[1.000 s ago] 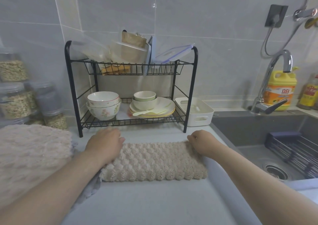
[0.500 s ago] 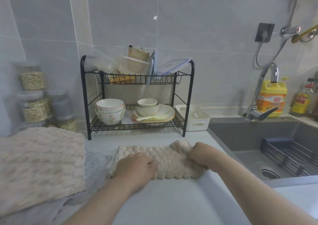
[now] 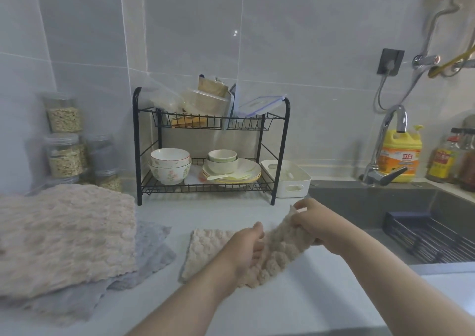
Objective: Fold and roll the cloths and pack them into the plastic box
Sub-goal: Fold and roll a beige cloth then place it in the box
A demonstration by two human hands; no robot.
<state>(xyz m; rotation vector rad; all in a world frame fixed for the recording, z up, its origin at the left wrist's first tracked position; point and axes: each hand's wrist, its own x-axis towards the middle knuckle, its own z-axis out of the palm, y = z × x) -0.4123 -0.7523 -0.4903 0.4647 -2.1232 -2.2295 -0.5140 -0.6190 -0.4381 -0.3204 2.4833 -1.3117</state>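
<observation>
- The beige nubbly cloth [image 3: 205, 248], folded into a long strip, lies on the pale bench [image 3: 282, 310] straight ahead. Its left part is flat and its right end is lifted clear.
- The right hand [image 3: 312, 222] pinches that lifted end between thumb and fingers. The left hand [image 3: 245, 249] has its fingers curled into the strip's middle, gripping it.
- A good roll probably wants a tight first turn, with the long edges level and the flat part pinned so it cannot skew.
- The white plastic box [image 3: 295, 190] stands open beside the black wire dish rack [image 3: 280, 155], so a compact roll should fit it best.
- A fluffy cream cloth [image 3: 64, 235] on a grey cloth [image 3: 149, 253] waits at the left.
</observation>
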